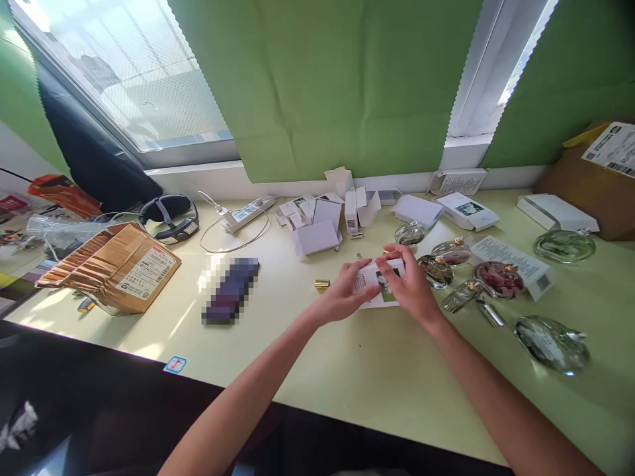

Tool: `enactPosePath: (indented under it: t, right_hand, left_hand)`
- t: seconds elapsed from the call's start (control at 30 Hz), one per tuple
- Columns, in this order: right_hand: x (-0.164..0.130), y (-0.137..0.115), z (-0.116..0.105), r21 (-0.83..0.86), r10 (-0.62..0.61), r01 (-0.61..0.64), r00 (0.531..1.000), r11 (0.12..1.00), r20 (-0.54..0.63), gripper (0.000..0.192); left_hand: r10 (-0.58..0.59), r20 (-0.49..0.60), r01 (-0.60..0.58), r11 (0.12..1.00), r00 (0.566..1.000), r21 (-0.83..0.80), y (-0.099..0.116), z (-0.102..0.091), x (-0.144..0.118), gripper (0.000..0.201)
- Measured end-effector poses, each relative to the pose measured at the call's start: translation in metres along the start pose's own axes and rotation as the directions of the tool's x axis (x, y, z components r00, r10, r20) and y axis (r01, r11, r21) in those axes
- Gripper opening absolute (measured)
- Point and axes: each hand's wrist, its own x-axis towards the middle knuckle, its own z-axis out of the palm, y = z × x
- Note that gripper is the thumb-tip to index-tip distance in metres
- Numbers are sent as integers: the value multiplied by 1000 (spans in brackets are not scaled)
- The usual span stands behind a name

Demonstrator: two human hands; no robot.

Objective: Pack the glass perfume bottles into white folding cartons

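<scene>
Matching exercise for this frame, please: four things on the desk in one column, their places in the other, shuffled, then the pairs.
1. small white printed box
2. small gold metal cap
3. brown cardboard parcel with label
4. black headset

A. far left of the table
B. between left hand and right hand
C. by the window ledge
D. just left of the left hand

Pairs: 1-B, 2-D, 3-A, 4-C

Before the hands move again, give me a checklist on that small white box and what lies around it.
1. Both hands on the small white box: ok, left hand and right hand hold it.
2. Box flaps shut: cannot tell, fingers cover it.
3. Gold cap apart from the left hand: ok.
4. Glass bottles crowd the right hand: not ok.
5. Bare table in front of the box: ok.
</scene>
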Motion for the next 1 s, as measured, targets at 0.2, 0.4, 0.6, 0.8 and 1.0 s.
enactPosePath:
  t: [0.2, 0.4, 0.6, 0.8, 1.0]
  right_hand:
    - [11, -24, -8, -60, -110, 117, 988, 991, 111, 56]
    - [20, -43, -21, -133, -65, 98, 969, 986, 237, 52]
    - [-2, -76, -74, -244, -85, 131, 978, 961, 190, 30]
    - [11, -78, -169, -373, -63, -28, 971, 927, -230, 38]
    - [32, -40, -222, -483, -15, -149, 948, 863, -319, 28]
  left_hand:
    - [155, -4, -151, 971, 988, 186, 10, -44, 8, 32]
    - [288, -356, -333, 941, 889, -70, -12, -93, 6, 41]
    - [137, -640, -114, 990, 756, 78, -77, -109, -27, 45]
    - [98, -642, -24, 992, 760, 123, -100, -114, -32, 45]
    - [93, -682, 61, 978, 726, 198, -95, -122, -5, 39]
